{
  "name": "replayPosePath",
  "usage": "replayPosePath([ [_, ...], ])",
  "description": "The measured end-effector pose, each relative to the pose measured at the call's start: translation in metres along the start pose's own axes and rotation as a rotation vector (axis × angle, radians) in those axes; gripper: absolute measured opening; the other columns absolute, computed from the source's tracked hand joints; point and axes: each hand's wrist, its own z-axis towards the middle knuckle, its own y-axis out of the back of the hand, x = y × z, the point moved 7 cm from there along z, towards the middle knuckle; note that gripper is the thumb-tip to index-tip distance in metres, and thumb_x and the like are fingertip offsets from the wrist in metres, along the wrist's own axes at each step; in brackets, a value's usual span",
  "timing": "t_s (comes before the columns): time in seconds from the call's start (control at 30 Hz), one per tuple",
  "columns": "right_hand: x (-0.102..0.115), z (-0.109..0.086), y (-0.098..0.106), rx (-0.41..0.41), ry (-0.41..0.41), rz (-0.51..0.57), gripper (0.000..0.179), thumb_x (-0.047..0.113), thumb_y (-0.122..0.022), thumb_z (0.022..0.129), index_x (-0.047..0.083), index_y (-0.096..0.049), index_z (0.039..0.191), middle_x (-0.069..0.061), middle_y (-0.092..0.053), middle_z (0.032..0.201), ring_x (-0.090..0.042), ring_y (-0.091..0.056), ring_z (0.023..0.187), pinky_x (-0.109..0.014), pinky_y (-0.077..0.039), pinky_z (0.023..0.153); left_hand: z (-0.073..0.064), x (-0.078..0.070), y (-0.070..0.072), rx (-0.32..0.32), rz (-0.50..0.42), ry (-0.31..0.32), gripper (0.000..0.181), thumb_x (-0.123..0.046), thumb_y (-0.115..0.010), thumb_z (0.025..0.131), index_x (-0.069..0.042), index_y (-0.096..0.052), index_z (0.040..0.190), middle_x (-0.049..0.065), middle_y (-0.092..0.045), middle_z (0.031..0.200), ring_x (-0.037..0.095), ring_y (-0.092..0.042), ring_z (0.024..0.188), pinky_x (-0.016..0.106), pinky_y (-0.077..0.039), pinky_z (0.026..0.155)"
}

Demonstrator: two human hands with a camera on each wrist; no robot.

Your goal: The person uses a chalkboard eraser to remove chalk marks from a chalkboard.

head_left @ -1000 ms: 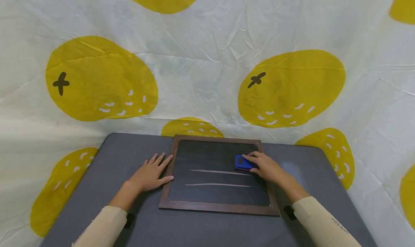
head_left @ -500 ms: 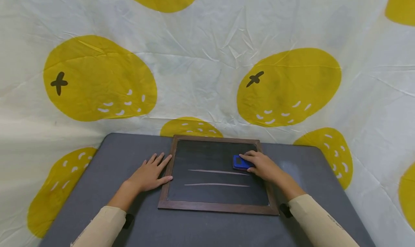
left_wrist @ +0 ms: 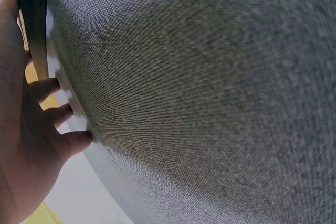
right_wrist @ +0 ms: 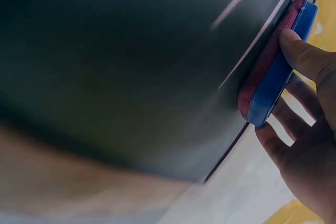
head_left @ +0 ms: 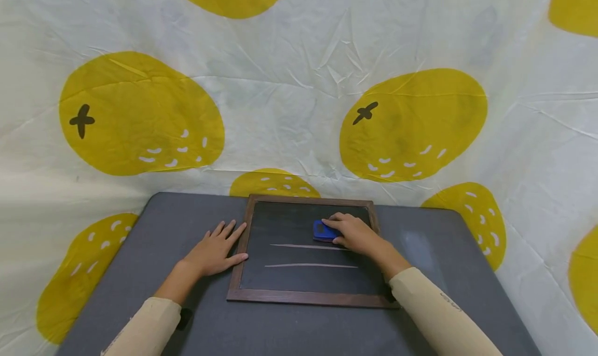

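Observation:
A blackboard [head_left: 299, 281] in a brown wooden frame lies on the grey table. Two pale chalk lines [head_left: 310, 265] run across its lower half. My right hand [head_left: 357, 235] grips a blue eraser [head_left: 323, 230] on the board, just above the upper line. In the right wrist view the eraser [right_wrist: 278, 80] shows a dark red felt side against the board, with the thumb on one long edge and fingers on the other. My left hand [head_left: 216, 252] lies with fingers spread at the left side of the frame, thumb and index fingertip on the wood.
The grey cloth-covered table [head_left: 299, 330] extends around the board on all sides. Close behind it hangs a white curtain [head_left: 280, 117] printed with large yellow fruit shapes.
My right hand has slid the eraser leftward along the board, above the upper chalk line. The left hand stays in place at the frame, and both lines still show.

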Motion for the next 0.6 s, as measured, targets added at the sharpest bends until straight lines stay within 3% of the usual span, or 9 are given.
replayPosePath([
  [0.6,0.067,0.072,-0.012,0.052,0.037,-0.089,0.062,0.030,-0.074,0.097,0.019,-0.052,0.155,-0.009,-0.059,0.145,-0.029,-0.061,0.125,-0.048,-0.052,0.104,-0.002,-0.002,0.002,-0.018,0.002,-0.005,0.088,-0.071,-0.048,0.099,-0.020,-0.024,0.167,0.021,-0.028,0.168,0.051,-0.025,0.154,0.076,-0.028,0.114],
])
